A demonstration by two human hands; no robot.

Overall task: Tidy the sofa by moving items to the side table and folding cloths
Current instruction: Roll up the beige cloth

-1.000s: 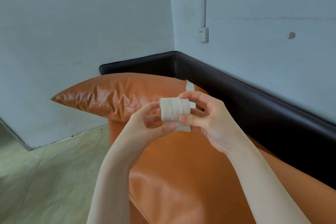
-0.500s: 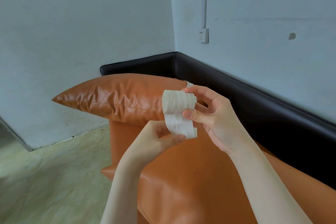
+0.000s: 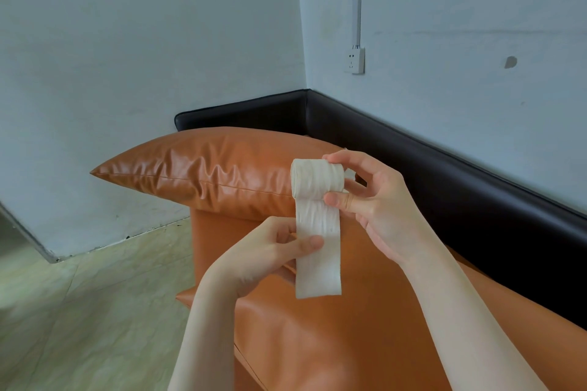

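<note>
Above the orange sofa (image 3: 349, 343) seat, our right hand (image 3: 378, 200) grips the cream cloth roll (image 3: 317, 179) between thumb and fingers. Our left hand (image 3: 270, 251) pinches the loose strip hanging from it. Orange cushion (image 3: 206, 171) lies behind.

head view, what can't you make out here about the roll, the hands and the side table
- Side table: not in the head view at all; cut off by the frame.
- Right hand: its fingers behind the roll are hidden by it.
- Roll's core: only the side shows.
- Left hand: fingers behind the hanging strip are hidden by the strip.
- Wall socket: markings too small.
- Sofa: cut off by the bottom edge.
</note>
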